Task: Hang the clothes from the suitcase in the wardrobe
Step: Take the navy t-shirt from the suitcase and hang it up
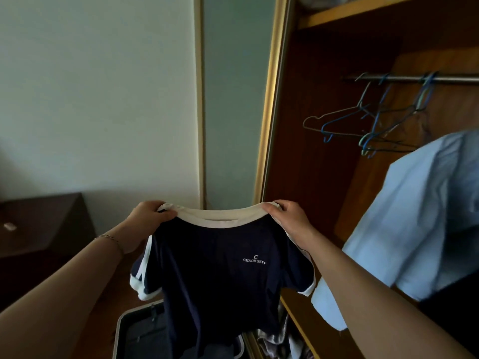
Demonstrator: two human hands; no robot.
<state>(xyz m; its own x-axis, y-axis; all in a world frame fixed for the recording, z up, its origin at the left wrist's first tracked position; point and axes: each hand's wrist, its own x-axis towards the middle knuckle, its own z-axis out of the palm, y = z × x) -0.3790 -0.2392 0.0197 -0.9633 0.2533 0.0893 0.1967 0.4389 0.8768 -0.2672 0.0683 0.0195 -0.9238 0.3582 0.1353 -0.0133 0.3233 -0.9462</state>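
Navy T-shirt [220, 268]: held up over the open suitcase [134, 330], collar stretched level between left hand [149, 216] and right hand [287, 216], both pinching it. Empty hangers [368, 125] on rail [414, 79]: up and right, nearer the right hand.

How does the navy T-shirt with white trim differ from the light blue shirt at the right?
The navy T-shirt with white trim is dark; the light blue shirt is pale. The left hand and right hand grip the navy one by its collar, spread flat, outside the wardrobe; the light blue one hangs rumpled inside, unheld. Both are short-sleeved.
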